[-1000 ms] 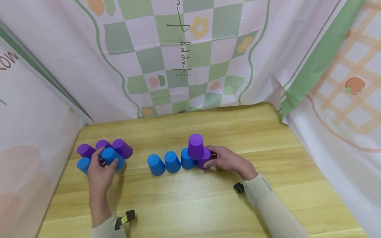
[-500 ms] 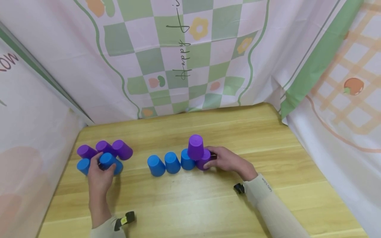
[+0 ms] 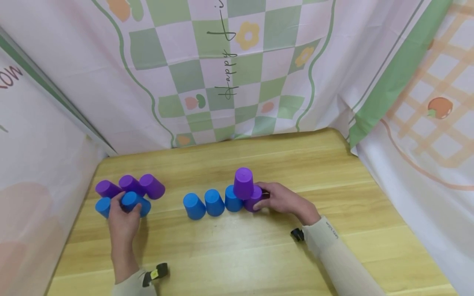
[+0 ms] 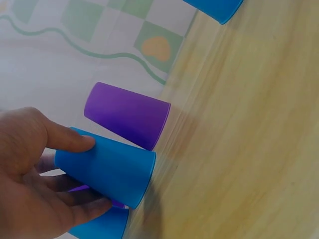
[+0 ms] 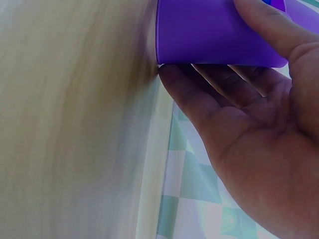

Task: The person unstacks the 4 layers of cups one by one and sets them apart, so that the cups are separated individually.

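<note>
From here the left hand [image 3: 124,224] covers part of the leftmost blue cup [image 3: 102,204], and the held blue cup [image 3: 134,202] hides the lower part of the middle purple cup [image 3: 129,182]. I lose the right hand [image 3: 275,197]'s fingers behind the lower purple cup [image 3: 252,203], itself partly masked by the upper purple cup [image 3: 243,185]. The print on the right sleeve [image 3: 335,250] is too small to read; both sleeves run off the bottom edge. In the left wrist view, another blue cup [image 4: 218,7] is cut off above.

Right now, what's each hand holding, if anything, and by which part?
The left hand grips a blue cup around its side; the right hand grips the lower purple cup, also around its side.
</note>
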Motion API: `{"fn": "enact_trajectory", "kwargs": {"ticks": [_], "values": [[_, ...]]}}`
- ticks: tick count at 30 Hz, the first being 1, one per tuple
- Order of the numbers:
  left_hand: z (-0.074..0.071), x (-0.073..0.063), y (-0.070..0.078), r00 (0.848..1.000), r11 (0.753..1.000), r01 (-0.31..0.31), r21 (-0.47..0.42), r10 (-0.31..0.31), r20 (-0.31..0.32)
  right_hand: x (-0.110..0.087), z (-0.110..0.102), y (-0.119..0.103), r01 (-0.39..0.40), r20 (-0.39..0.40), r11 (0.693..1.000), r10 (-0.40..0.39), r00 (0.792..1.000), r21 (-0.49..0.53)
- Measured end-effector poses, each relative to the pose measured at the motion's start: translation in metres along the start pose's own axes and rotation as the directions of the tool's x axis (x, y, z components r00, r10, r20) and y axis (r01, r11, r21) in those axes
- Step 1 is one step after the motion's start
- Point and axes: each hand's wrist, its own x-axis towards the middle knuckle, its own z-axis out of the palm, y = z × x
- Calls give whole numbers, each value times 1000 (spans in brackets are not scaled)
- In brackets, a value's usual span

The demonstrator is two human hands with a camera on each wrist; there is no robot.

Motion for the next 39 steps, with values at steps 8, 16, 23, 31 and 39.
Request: {"fn": "enact_trajectory", "kwargs": {"ticks": [8,16,23,31,39], "values": [[1,1,-4,1000,1000,22,10,-23,19,0,0,1,9,2,1000,-9,1000,7],[0,1,-2,1000,1000,18,15,-18,-1,-1,0,0,6,6,1000,-6,1000,9],[-1,-2,4,999,1000,-27,-6,26,-38,0,0,0,9,4,1000,-9,1000,7],[-2,-11,15,981,986,-139,-96,124,-149,0,0,0,2,1,1000,-2,1000,11],[0,-21,39,930,936,-280,-213,209,-303,0,0,1,18,1,1000,-18,1000,12]]}}
